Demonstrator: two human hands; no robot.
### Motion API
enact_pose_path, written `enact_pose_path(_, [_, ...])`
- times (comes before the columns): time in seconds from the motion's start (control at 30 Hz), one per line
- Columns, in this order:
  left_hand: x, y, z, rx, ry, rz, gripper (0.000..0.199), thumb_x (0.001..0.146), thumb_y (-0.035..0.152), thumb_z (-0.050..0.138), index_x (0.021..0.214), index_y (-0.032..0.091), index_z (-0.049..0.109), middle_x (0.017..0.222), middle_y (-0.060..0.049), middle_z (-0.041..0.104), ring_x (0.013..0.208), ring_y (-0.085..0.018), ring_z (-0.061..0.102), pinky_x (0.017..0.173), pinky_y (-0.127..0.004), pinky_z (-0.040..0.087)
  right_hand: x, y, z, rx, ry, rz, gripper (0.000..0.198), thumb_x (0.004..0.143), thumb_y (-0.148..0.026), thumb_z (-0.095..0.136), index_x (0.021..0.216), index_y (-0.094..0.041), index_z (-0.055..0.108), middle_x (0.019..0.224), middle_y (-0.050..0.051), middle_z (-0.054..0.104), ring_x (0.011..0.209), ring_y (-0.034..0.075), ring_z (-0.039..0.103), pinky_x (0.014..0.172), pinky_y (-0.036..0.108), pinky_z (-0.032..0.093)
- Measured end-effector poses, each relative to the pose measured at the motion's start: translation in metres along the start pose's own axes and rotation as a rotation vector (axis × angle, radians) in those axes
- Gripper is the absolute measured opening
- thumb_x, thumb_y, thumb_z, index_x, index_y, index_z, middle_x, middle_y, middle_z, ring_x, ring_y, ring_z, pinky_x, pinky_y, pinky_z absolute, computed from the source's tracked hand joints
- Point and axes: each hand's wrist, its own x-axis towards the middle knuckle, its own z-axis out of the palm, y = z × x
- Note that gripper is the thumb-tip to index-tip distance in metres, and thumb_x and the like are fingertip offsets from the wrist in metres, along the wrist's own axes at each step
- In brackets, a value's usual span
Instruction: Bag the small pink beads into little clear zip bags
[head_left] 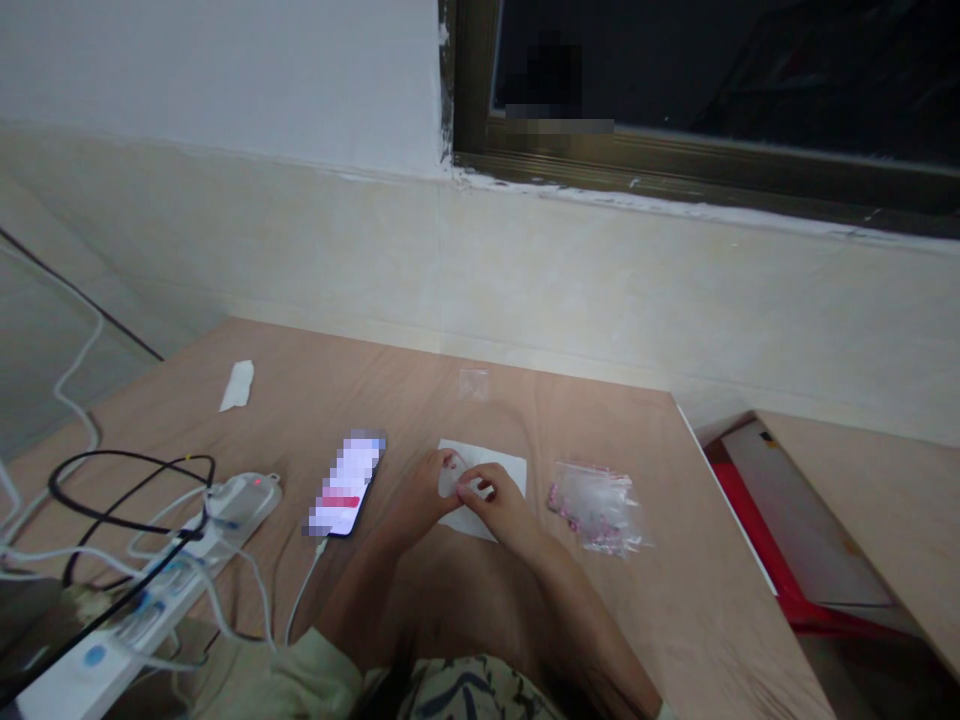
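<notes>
Over a white sheet of paper (510, 468) on the table, both my hands hold a small clear plastic bag (451, 476). My left hand (426, 490) grips it from the left, its fingers closed. My right hand (501, 500) pinches at its right side with thumb and forefinger. Small reddish bits show at the bag's top, too small to name. Right of the paper lies a larger clear zip bag (600, 508) with pink beadlike pieces in it. Another small clear bag (473, 384) lies flat behind the paper.
To the left, a lit phone (349, 485) lies with a charging cable plugged in. A white power strip (232, 510) with tangled cables runs along the left front. A white scrap (238, 385) lies at the back left. The table's right edge borders a gap with red material (757, 540).
</notes>
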Motion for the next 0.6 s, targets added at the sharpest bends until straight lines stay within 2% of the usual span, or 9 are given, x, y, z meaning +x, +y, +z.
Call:
enact_pose_path(0.17, [0.003, 0.008, -0.008, -0.169, -0.028, -0.029, 0.040, 0.060, 0.031, 0.064, 0.094, 0.016, 0.049, 0.092, -0.005, 0.054, 0.087, -0.020, 0.053, 0.075, -0.035, 0.044, 0.004, 0.003, -0.008, 0.120, -0.007, 0.010, 0.013, 0.072, -0.028, 0.050, 0.068, -0.017, 0.055, 0.070, 0.001, 0.057, 0.066, 0.013, 0.052, 0.061, 0.025, 0.042])
enact_pose_path(0.3, [0.003, 0.005, -0.013, -0.477, -0.148, -0.160, 0.036, 0.070, 0.036, 0.053, 0.100, 0.017, 0.047, 0.091, -0.006, 0.056, 0.078, -0.018, 0.058, 0.056, -0.029, 0.049, 0.009, 0.010, -0.012, 0.212, 0.053, 0.021, 0.015, 0.072, -0.031, 0.050, 0.066, -0.017, 0.053, 0.067, 0.000, 0.056, 0.063, 0.012, 0.051, 0.059, 0.025, 0.042])
enact_pose_path(0.37, [0.001, 0.001, -0.013, -0.588, -0.157, -0.216, 0.035, 0.074, 0.040, 0.048, 0.100, 0.016, 0.047, 0.088, -0.006, 0.057, 0.075, -0.018, 0.058, 0.051, -0.027, 0.049, 0.010, 0.013, -0.013, 0.287, 0.050, 0.044, 0.016, 0.071, -0.033, 0.050, 0.066, -0.017, 0.052, 0.067, 0.000, 0.055, 0.063, 0.012, 0.051, 0.057, 0.024, 0.042])
enact_pose_path(0.47, [-0.003, -0.004, -0.013, -0.660, -0.133, -0.233, 0.033, 0.075, 0.041, 0.047, 0.093, 0.013, 0.052, 0.081, -0.005, 0.057, 0.076, -0.017, 0.058, 0.058, -0.028, 0.051, 0.010, 0.015, -0.014, 0.402, 0.051, 0.076, 0.018, 0.070, -0.035, 0.050, 0.067, -0.017, 0.050, 0.066, 0.000, 0.054, 0.061, 0.011, 0.050, 0.053, 0.023, 0.042])
enact_pose_path(0.6, [-0.008, -0.005, -0.014, -0.720, -0.177, -0.253, 0.031, 0.072, 0.039, 0.053, 0.089, 0.013, 0.054, 0.074, -0.003, 0.058, 0.070, -0.015, 0.058, 0.063, -0.031, 0.051, 0.009, 0.015, -0.013, 0.442, 0.091, 0.081, 0.017, 0.069, -0.034, 0.052, 0.070, -0.017, 0.052, 0.064, -0.001, 0.050, 0.058, 0.010, 0.048, 0.052, 0.022, 0.041])
